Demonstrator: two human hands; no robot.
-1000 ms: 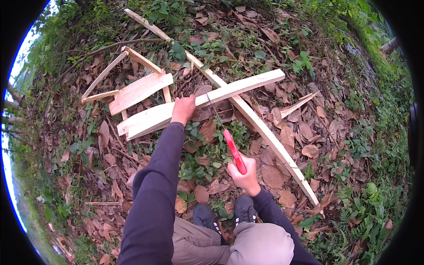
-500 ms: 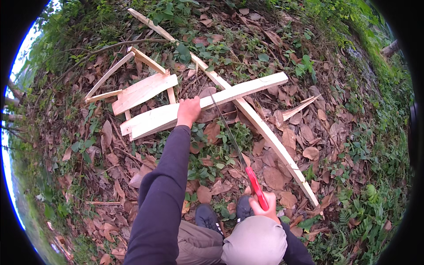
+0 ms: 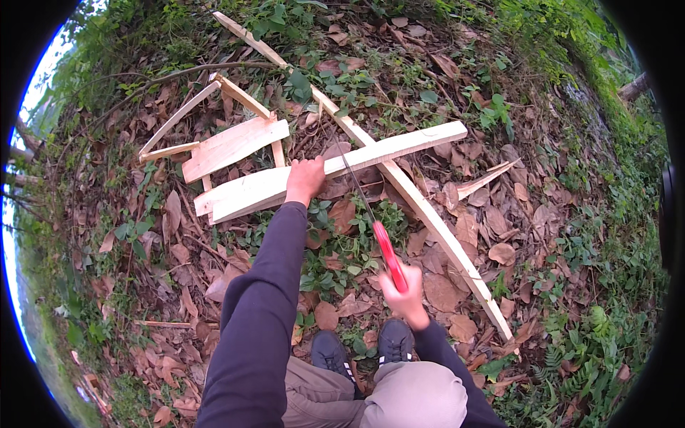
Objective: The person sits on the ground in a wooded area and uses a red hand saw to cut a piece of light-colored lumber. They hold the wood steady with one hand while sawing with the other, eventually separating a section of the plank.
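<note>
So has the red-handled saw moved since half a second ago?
Yes. The saw in the right hand has gone forward, toward the long plank that the left hand presses.

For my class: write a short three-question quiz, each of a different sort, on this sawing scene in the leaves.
1. True or false: the left hand presses on the wide plank.
2. The right hand holds the handsaw by its: A red handle, B blade, C tip?
3. Fill in: the wide plank lies across a long thin ____.

Key: 1 true. 2 A. 3 slat.
</note>
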